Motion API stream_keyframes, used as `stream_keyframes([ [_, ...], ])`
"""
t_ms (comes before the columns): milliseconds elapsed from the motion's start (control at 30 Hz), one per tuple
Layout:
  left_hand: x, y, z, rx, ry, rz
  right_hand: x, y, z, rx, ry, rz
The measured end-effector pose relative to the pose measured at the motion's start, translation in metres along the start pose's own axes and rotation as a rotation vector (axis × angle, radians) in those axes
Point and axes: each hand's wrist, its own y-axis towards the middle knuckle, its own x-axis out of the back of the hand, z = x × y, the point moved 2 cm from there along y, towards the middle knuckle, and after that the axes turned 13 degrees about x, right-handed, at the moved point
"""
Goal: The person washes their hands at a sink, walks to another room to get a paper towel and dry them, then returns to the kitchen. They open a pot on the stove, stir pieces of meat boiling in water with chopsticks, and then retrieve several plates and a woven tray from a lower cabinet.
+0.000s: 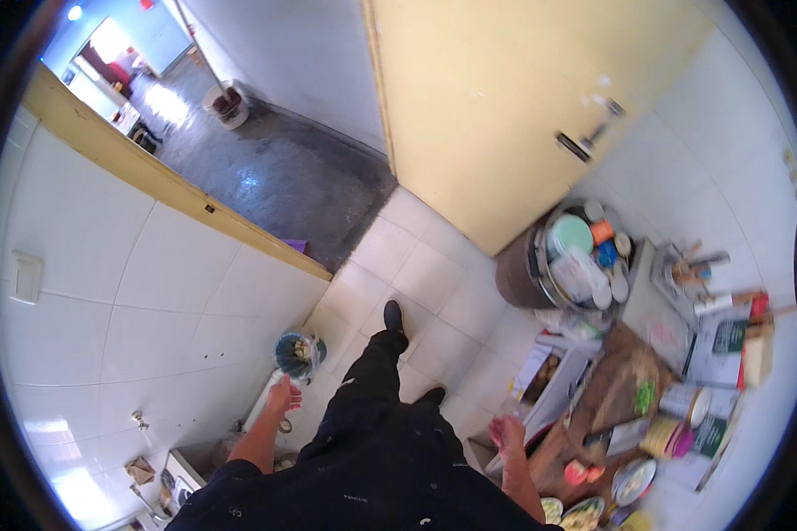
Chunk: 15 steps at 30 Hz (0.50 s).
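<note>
My left hand (284, 397) hangs in the air just below a teal waste bin (300, 355) with a clear liner and scraps in it; the fingers are loosely curled and I see nothing in them. On the other side, my right hand (507, 433) hovers beside the wooden counter, its fingers half bent around nothing visible. A cleaver (627, 437), chopped greens (645, 397) and cut red pieces (576, 472) lie on the counter. Bowls of food (583, 514) stand at its near edge.
A yellow door (491, 119) stands open onto a grey floor, where a bucket (229, 109) holds a long stick. Past the doorway's right side is a large brown drum (521, 269) topped with containers. A white-tiled wall (153, 292) runs along the left, with a tap (139, 419).
</note>
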Motion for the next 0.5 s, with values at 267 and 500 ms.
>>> stream_keyframes([
  [267,-0.018,0.040,-0.129,0.053,-0.155,0.001,-0.052,0.039,0.045,-0.262,-0.237,-0.198],
  [500,-0.071,0.053,-0.355,-0.304,-0.172,-0.080,-0.231,0.123,0.161,-0.158,-0.445,-0.030],
])
